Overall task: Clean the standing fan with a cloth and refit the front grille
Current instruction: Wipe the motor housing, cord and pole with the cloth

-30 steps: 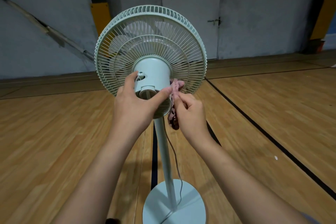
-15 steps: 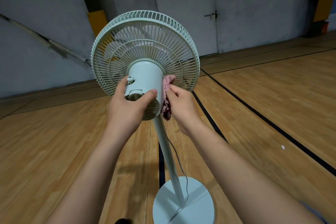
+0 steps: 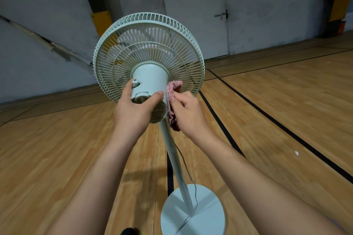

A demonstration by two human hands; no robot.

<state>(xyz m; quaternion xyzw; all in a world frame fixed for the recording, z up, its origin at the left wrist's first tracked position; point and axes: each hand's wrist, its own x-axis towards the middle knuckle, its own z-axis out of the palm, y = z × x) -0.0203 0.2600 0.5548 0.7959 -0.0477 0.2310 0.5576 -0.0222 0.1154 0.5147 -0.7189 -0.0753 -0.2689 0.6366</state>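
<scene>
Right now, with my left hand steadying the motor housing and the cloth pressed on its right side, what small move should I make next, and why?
Probably slide the pink cloth on around the motor housing toward its underside. Your right hand holds it against the right flank only, while your left hand grips the housing, so the fan should stay steady.

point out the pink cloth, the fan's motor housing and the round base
pink cloth (image 3: pixel 172 97), head view, on its upper fold beside the housing
motor housing (image 3: pixel 152 78), head view, on its bare top surface
round base (image 3: pixel 208 213), head view, on its right half
</scene>
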